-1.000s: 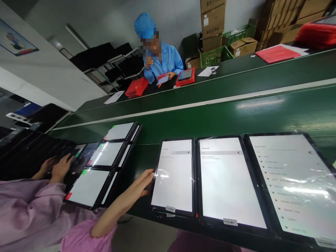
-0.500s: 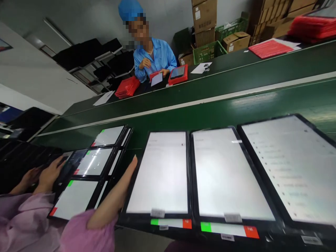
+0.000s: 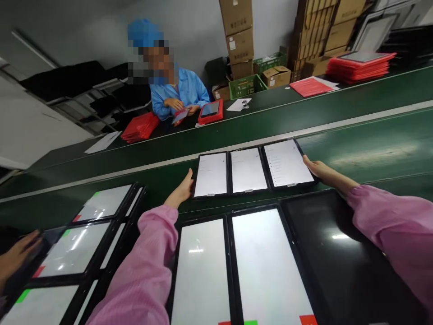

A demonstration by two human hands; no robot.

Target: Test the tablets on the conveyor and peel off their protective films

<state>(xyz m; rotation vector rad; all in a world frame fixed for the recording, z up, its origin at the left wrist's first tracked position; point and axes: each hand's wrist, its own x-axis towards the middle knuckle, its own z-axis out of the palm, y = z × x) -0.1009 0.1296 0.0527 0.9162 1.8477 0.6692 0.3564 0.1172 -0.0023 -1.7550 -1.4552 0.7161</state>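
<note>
Three tablets with lit white screens form a tight row over the green belt: a left tablet (image 3: 211, 176), a middle tablet (image 3: 248, 169) and a right tablet (image 3: 287, 162) showing a list. My left hand (image 3: 182, 188) grips the outer edge of the left one, thumb up along its side. At the other end my right hand (image 3: 318, 169) holds the right one's outer edge. Both hands' fingers are partly hidden beneath. Closer to me lie two more white-screened tablets, one left (image 3: 203, 266) and one in the middle (image 3: 264, 262), beside a dark-screened tablet (image 3: 348, 253).
More tablets (image 3: 77, 248) lie at the left, near another person's hand (image 3: 18, 255). Across the green belt (image 3: 372, 149), a person in blue (image 3: 182, 90) handles a small item beside red packs (image 3: 140, 126). A red stack (image 3: 360, 67) and cardboard boxes (image 3: 238, 45) stand farther back.
The row of three tablets has moved forward, away from me, onto the belt. My right hand has come into view. Other tablets now show in front of me. The view has shifted.
</note>
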